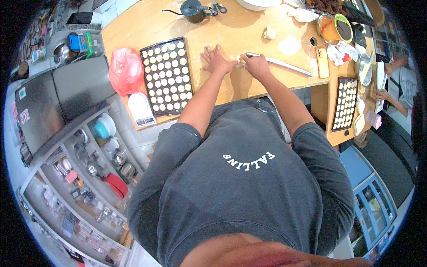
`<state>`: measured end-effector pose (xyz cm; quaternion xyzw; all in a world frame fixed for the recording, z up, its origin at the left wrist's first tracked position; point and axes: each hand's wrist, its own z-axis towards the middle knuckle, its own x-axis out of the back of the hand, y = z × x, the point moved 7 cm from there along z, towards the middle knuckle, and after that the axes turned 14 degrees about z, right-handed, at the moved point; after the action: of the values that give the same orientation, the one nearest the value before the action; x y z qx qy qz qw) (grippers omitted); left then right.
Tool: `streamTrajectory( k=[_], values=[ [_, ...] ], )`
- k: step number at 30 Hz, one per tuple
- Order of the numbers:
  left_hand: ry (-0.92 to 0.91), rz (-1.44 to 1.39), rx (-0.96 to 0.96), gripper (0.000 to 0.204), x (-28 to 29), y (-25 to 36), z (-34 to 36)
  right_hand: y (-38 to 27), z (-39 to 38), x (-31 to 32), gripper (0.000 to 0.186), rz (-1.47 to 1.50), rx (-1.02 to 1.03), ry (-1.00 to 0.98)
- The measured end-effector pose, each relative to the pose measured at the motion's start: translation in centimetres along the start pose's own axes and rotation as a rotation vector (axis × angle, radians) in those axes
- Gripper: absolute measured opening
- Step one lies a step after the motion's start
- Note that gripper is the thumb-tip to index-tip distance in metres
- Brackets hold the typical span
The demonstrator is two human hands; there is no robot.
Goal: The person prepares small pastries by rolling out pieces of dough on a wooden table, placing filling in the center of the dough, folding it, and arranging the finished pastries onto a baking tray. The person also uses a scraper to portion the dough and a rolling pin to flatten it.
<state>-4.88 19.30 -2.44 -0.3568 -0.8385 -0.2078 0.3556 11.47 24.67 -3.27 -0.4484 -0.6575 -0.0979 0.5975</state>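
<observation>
My left hand point(217, 60) lies on the floury wooden table point(222, 31) with fingers spread, right of a black tray point(165, 76) of small pale dough rounds. Close beside it, my right hand point(255, 66) is curled at the left end of a long metal tube point(289, 67); what its fingertips hold is too small to make out. Pale flour or dough traces show between my hands. A small lump of dough point(269, 33) rests farther back, beside a pale floury patch point(289, 44).
A pink bag point(124, 71) and scale point(139, 108) sit left; a kettle point(192, 13) and scissors point(218, 8) stand behind. At right are a phone point(322, 62), bowls point(338, 29) and another filled tray point(344, 103). A co-worker's hands point(384, 95) show at far right.
</observation>
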Motion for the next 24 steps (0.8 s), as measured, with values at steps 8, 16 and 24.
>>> streamTrajectory(
  k=[8, 16, 24],
  values=[
    [0.182, 0.005, -0.125, 0.100, -3.7, -5.1, -1.2, 0.4, 0.0, 0.8, 0.055, 0.112, -0.083, -0.075],
    [0.251, 0.126, -0.156, 0.092, -5.1, -7.0, -4.6, 1.1, -1.6, 2.5, 0.047, 0.507, -0.362, 0.058],
    [0.249, 0.142, -0.180, 0.095, -4.9, -7.6, -5.1, 0.2, -0.7, 1.4, 0.046, 0.471, -0.256, 0.005]
  ],
)
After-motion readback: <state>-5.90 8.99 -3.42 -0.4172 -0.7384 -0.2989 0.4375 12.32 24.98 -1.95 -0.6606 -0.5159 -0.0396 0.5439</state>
